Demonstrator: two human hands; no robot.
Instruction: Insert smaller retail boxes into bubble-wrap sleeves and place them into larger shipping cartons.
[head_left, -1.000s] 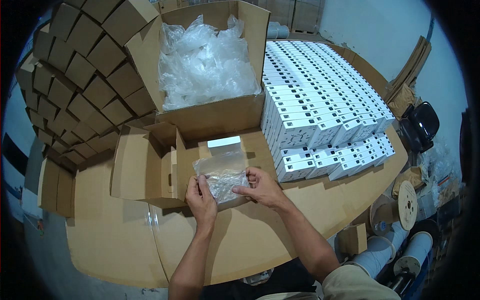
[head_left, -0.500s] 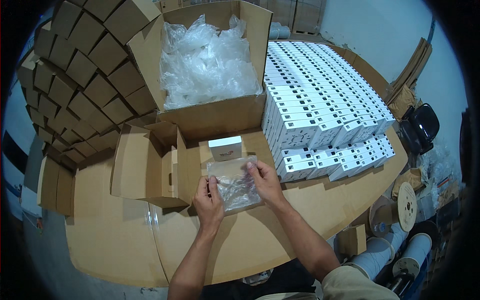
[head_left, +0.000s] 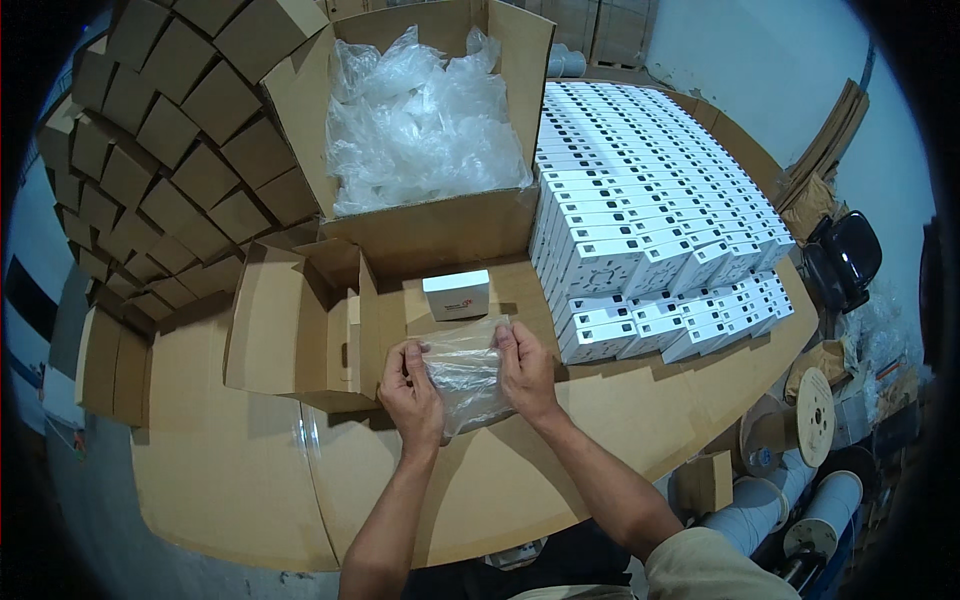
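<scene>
head view looks steeply down, close over the table [head_left: 240, 480].

So we've got a tabletop [head_left: 560, 470] covered in brown cardboard sheets. Sitting right on it: a big open carton [head_left: 430, 225] stuffed with clear plastic bags, a smaller open flat carton [head_left: 300, 330] beside it, one small white box [head_left: 457, 295], and a huge block of stacked white boxes [head_left: 650, 230] on our right.
</scene>
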